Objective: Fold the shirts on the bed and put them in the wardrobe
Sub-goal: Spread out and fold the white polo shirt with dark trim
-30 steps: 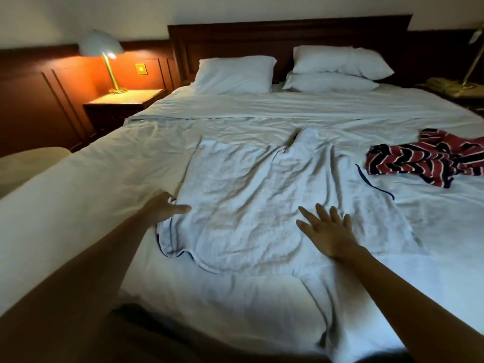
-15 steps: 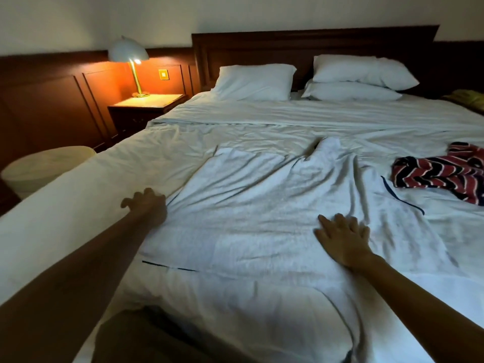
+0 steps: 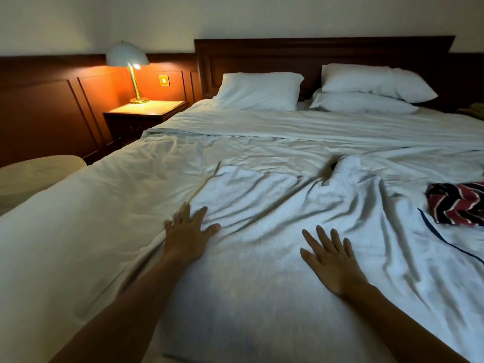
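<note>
A white shirt (image 3: 282,205) with dark blue trim lies spread and wrinkled on the white bed (image 3: 104,205), collar toward the pillows. My left hand (image 3: 190,231) rests flat with fingers spread on the shirt's left edge. Flat on the shirt's middle, nearer to me, lies my right hand (image 3: 331,260), fingers apart. Neither hand holds anything. A red, black and white striped shirt (image 3: 455,203) lies crumpled at the right side of the bed, partly cut off by the frame edge.
Three white pillows (image 3: 259,91) lean on the dark wooden headboard (image 3: 262,56). A lit lamp (image 3: 128,61) stands on the nightstand (image 3: 146,111) left of the bed. A pale round seat (image 3: 34,176) sits at the far left.
My left hand was closed at the shirt's left edge and now lies open and flat on it. The shirt's left side is spread out. My right hand stayed flat; the view shifted left.
</note>
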Action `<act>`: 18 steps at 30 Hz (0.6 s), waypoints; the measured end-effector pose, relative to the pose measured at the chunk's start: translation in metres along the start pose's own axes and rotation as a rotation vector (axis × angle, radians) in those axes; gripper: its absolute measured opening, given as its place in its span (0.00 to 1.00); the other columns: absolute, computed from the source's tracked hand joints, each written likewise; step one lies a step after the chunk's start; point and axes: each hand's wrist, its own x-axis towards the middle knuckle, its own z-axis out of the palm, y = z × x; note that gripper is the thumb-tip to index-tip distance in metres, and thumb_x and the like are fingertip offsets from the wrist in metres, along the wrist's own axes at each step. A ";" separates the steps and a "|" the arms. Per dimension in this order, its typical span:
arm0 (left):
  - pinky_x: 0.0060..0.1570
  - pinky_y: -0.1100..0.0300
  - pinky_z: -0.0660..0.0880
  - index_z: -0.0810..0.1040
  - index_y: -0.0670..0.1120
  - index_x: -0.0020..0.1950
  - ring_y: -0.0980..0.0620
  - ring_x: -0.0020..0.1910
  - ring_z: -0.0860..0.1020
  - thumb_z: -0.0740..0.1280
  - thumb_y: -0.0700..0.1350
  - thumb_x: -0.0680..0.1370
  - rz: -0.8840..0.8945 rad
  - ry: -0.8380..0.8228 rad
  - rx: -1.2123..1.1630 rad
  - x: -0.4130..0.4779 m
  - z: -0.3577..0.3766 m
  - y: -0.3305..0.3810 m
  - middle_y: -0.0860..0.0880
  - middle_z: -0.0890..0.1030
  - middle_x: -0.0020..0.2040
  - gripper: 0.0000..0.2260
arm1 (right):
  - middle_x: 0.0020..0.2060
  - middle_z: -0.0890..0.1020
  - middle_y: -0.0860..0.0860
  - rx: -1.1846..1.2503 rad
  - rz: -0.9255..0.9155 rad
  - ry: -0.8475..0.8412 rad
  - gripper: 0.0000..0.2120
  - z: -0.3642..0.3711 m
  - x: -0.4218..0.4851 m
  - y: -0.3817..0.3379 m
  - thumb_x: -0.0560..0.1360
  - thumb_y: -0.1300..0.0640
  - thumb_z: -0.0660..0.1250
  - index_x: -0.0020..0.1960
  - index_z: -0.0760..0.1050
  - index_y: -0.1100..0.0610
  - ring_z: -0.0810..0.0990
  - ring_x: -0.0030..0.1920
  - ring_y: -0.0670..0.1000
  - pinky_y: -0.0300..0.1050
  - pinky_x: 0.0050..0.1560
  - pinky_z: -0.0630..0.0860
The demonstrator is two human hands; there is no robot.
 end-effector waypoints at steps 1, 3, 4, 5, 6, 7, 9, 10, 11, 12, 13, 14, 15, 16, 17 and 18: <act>0.76 0.40 0.49 0.55 0.63 0.80 0.41 0.80 0.53 0.52 0.73 0.77 0.006 0.019 0.004 0.010 0.002 0.002 0.45 0.51 0.82 0.33 | 0.79 0.36 0.49 -0.023 -0.004 0.013 0.43 0.002 0.011 -0.001 0.64 0.28 0.23 0.78 0.33 0.39 0.32 0.78 0.56 0.57 0.76 0.35; 0.75 0.39 0.50 0.56 0.64 0.79 0.41 0.79 0.54 0.52 0.74 0.76 0.017 0.020 0.010 0.030 0.007 0.009 0.45 0.53 0.82 0.33 | 0.79 0.36 0.49 -0.056 -0.001 0.036 0.45 0.005 0.037 -0.001 0.63 0.26 0.20 0.78 0.33 0.39 0.33 0.78 0.55 0.57 0.76 0.35; 0.75 0.39 0.50 0.56 0.64 0.79 0.41 0.79 0.53 0.54 0.74 0.76 0.015 0.016 0.004 0.041 0.008 0.014 0.45 0.54 0.81 0.33 | 0.79 0.36 0.49 -0.061 0.009 0.042 0.43 0.005 0.049 -0.002 0.66 0.26 0.22 0.78 0.34 0.39 0.33 0.78 0.55 0.57 0.76 0.35; 0.74 0.39 0.52 0.57 0.64 0.78 0.40 0.78 0.54 0.57 0.74 0.75 0.008 0.021 -0.019 0.053 0.008 0.019 0.44 0.55 0.81 0.34 | 0.79 0.36 0.49 -0.062 0.024 0.045 0.38 0.005 0.062 -0.002 0.70 0.27 0.28 0.78 0.35 0.39 0.33 0.78 0.55 0.58 0.77 0.36; 0.74 0.40 0.55 0.57 0.63 0.78 0.39 0.78 0.55 0.62 0.73 0.73 -0.014 0.029 -0.074 0.065 0.007 0.023 0.43 0.56 0.80 0.36 | 0.79 0.36 0.49 -0.064 0.036 0.056 0.35 0.005 0.074 -0.003 0.74 0.30 0.32 0.79 0.35 0.39 0.34 0.78 0.54 0.58 0.78 0.37; 0.72 0.41 0.59 0.56 0.62 0.79 0.38 0.76 0.58 0.69 0.69 0.71 -0.052 0.025 -0.177 0.076 0.003 0.027 0.42 0.57 0.79 0.40 | 0.79 0.37 0.48 -0.067 0.045 0.074 0.34 0.006 0.085 -0.004 0.75 0.31 0.33 0.79 0.35 0.39 0.34 0.79 0.54 0.58 0.78 0.37; 0.67 0.46 0.66 0.52 0.55 0.81 0.38 0.73 0.64 0.82 0.55 0.66 -0.134 -0.049 -0.467 0.102 -0.012 0.035 0.40 0.60 0.77 0.52 | 0.79 0.37 0.48 -0.081 0.058 0.113 0.36 0.009 0.103 -0.007 0.71 0.31 0.29 0.79 0.36 0.38 0.34 0.79 0.54 0.57 0.77 0.36; 0.65 0.49 0.67 0.52 0.51 0.81 0.40 0.73 0.66 0.84 0.47 0.65 -0.160 -0.121 -0.593 0.115 -0.023 0.038 0.40 0.62 0.77 0.55 | 0.80 0.38 0.48 -0.087 0.065 0.129 0.38 0.011 0.110 -0.007 0.69 0.31 0.27 0.79 0.36 0.39 0.35 0.79 0.54 0.57 0.77 0.36; 0.62 0.53 0.67 0.54 0.47 0.81 0.42 0.71 0.67 0.83 0.43 0.65 -0.184 -0.209 -0.656 0.126 -0.036 0.039 0.43 0.64 0.75 0.53 | 0.80 0.38 0.47 -0.093 0.071 0.144 0.39 0.012 0.116 -0.007 0.69 0.31 0.26 0.79 0.37 0.39 0.35 0.79 0.54 0.57 0.77 0.36; 0.60 0.56 0.66 0.58 0.45 0.80 0.45 0.68 0.69 0.82 0.42 0.67 -0.208 -0.326 -0.664 0.135 -0.048 0.038 0.46 0.67 0.72 0.48 | 0.80 0.39 0.47 -0.093 0.076 0.157 0.39 0.013 0.120 -0.007 0.69 0.31 0.27 0.79 0.37 0.39 0.35 0.79 0.54 0.57 0.77 0.36; 0.58 0.58 0.65 0.63 0.45 0.78 0.48 0.64 0.70 0.80 0.43 0.69 -0.216 -0.465 -0.664 0.141 -0.061 0.035 0.49 0.70 0.67 0.42 | 0.80 0.40 0.47 -0.088 0.081 0.170 0.38 0.014 0.123 -0.006 0.70 0.31 0.28 0.79 0.38 0.39 0.36 0.79 0.54 0.57 0.77 0.37; 0.58 0.58 0.66 0.67 0.45 0.77 0.50 0.62 0.71 0.81 0.46 0.69 -0.218 -0.559 -0.680 0.144 -0.072 0.029 0.51 0.71 0.64 0.40 | 0.80 0.41 0.47 -0.077 0.087 0.183 0.38 0.014 0.126 -0.006 0.71 0.31 0.29 0.79 0.39 0.39 0.36 0.79 0.53 0.56 0.77 0.37; 0.58 0.57 0.69 0.70 0.45 0.75 0.50 0.60 0.73 0.84 0.51 0.64 -0.231 -0.601 -0.691 0.148 -0.077 0.019 0.51 0.74 0.63 0.43 | 0.80 0.42 0.46 -0.066 0.090 0.196 0.37 0.015 0.127 -0.005 0.71 0.31 0.30 0.79 0.40 0.39 0.37 0.79 0.53 0.56 0.77 0.37; 0.56 0.56 0.72 0.72 0.46 0.73 0.49 0.59 0.75 0.86 0.54 0.57 -0.252 -0.592 -0.705 0.153 -0.077 0.005 0.49 0.76 0.64 0.48 | 0.80 0.43 0.46 -0.058 0.090 0.209 0.37 0.015 0.128 -0.005 0.72 0.31 0.31 0.79 0.41 0.39 0.37 0.79 0.53 0.56 0.77 0.38; 0.54 0.55 0.74 0.73 0.46 0.73 0.47 0.58 0.76 0.87 0.53 0.54 -0.284 -0.494 -0.684 0.158 -0.072 -0.010 0.46 0.77 0.65 0.49 | 0.80 0.44 0.46 -0.052 0.090 0.220 0.36 0.015 0.129 -0.006 0.73 0.31 0.32 0.79 0.42 0.39 0.38 0.79 0.53 0.56 0.77 0.38; 0.53 0.55 0.73 0.72 0.46 0.72 0.45 0.59 0.75 0.86 0.52 0.58 -0.316 -0.327 -0.626 0.159 -0.067 -0.023 0.43 0.76 0.67 0.46 | 0.80 0.44 0.46 -0.054 0.088 0.222 0.36 0.016 0.129 -0.006 0.73 0.31 0.32 0.79 0.43 0.39 0.38 0.80 0.53 0.56 0.77 0.38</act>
